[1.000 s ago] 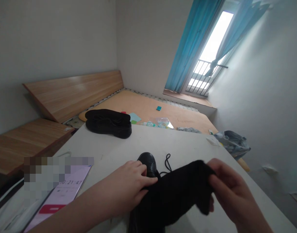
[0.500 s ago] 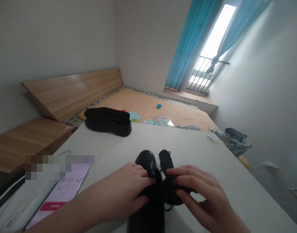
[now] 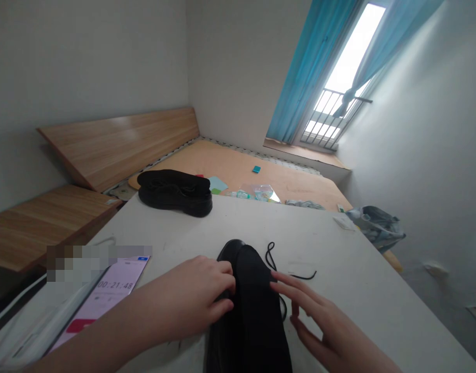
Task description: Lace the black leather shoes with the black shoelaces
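A black lace-up shoe (image 3: 230, 248) rests toe-away on the white table in front of me. Over its right half lies a long, flat, matte black piece (image 3: 261, 311) shaped like an insole. My left hand (image 3: 207, 290) is curled against the shoe's left side, thumb and fingers bent onto it. On the other side, my right hand (image 3: 316, 316) has its fingers stretched out, the fingertips at the flat piece's right edge. A loose black shoelace (image 3: 269, 254) loops out to the right, partly under the fingers.
Another black shoe (image 3: 176, 194) stands at the table's far left edge. A phone (image 3: 113, 290) showing a timer lies left of my forearm. Beyond the white table (image 3: 316, 233) is a bed (image 3: 230, 158) with small items; a grey-blue bag (image 3: 381, 228) sits off the right edge.
The bunched black part under my right hand has given way to the long flat piece over the shoe. My right fingers have straightened, and more of the shoelace shows at right.
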The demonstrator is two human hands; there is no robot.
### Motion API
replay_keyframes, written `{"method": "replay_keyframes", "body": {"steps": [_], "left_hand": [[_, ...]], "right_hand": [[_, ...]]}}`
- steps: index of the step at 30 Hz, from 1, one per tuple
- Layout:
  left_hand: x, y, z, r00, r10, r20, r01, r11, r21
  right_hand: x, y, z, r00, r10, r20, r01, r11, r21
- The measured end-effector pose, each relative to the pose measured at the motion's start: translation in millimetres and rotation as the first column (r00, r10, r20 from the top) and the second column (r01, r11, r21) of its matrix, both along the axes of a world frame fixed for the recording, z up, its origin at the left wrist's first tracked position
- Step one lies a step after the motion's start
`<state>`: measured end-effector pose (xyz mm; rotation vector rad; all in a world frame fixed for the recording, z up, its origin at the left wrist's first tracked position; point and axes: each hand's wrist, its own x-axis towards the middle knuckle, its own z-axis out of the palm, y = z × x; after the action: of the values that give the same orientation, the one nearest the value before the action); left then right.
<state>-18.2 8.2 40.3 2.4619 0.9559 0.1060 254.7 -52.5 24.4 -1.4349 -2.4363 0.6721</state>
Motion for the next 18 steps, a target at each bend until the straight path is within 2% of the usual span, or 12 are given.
{"method": "replay_keyframes", "body": {"steps": [2, 5, 7, 9, 14, 18], "left_hand": [[-0.3, -0.1, 1.1, 1.000, 0.015, -0.025, -0.015, 1.000, -0.003], [-1.2, 1.1, 3.1, 0.998, 0.033, -0.060, -0.034, 0.999, -0.021], [-2.1, 2.6, 3.7, 0.996, 0.054, -0.067, -0.057, 0.998, -0.039], [-2.9, 4.1, 4.0, 0.994, 0.092, -0.060, -0.095, 0.994, -0.055], [-3.3, 5.9, 4.2, 0.992, 0.117, -0.042, -0.120, 0.989, -0.081], [-2.7, 6.5, 2.5, 0.995, 0.081, -0.050, -0.085, 0.994, -0.068]], "right_hand": [[-5.3, -3.0, -6.5, 0.997, 0.079, 0.019, -0.079, 0.996, 0.037], [-13.2, -2.8, -14.6, 0.984, 0.176, 0.037, -0.180, 0.961, 0.210], [-17.3, -1.1, -16.1, 0.980, 0.193, 0.053, -0.200, 0.928, 0.315], [-21.1, 0.2, -13.4, 0.980, 0.188, 0.072, -0.201, 0.914, 0.352], [-29.8, 0.3, -0.2, 0.971, 0.220, 0.090, -0.236, 0.939, 0.250], [-35.2, 3.6, -4.9, 0.958, 0.236, 0.162, -0.260, 0.955, 0.145]]}}
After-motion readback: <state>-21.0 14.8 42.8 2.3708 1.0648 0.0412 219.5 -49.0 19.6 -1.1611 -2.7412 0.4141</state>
